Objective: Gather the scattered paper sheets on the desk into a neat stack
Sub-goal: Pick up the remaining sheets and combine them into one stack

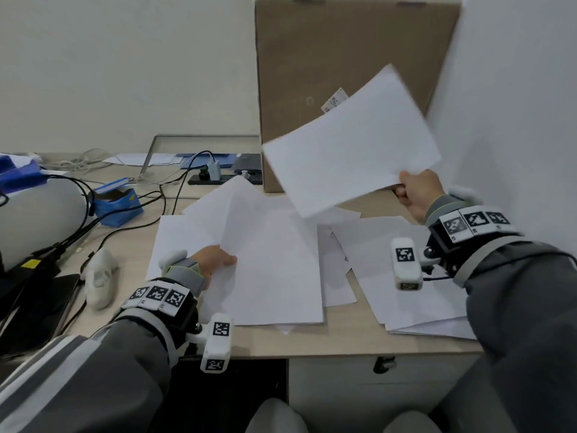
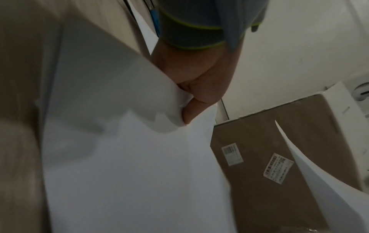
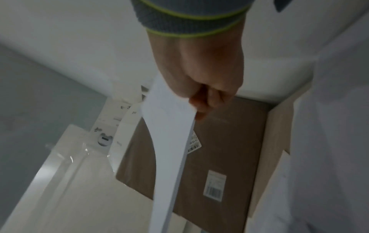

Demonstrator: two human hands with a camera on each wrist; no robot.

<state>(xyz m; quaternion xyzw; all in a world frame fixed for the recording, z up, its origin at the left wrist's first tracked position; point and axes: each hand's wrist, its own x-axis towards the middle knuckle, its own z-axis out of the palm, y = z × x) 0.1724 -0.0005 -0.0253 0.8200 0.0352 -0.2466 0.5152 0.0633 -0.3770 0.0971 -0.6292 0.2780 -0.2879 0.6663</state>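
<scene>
My right hand [image 1: 412, 190] pinches the corner of a white sheet [image 1: 349, 142] and holds it in the air above the desk, in front of the cardboard box; the right wrist view shows the sheet [image 3: 169, 141] edge-on under curled fingers. My left hand [image 1: 217, 260] grips the left edge of a pile of white sheets [image 1: 268, 260] lying on the desk, thumb on top; in the left wrist view the thumb [image 2: 191, 115] pinches the curled paper edge [image 2: 163, 110]. More loose sheets [image 1: 402, 276] lie spread at the right of the desk.
A tall cardboard box [image 1: 343, 57] stands at the back of the wooden desk [image 1: 343, 339]. Cables, a power strip [image 1: 215, 178], a blue box [image 1: 120, 203] and a white crumpled object [image 1: 100, 276] crowd the left. A white wall [image 1: 515, 104] closes the right side.
</scene>
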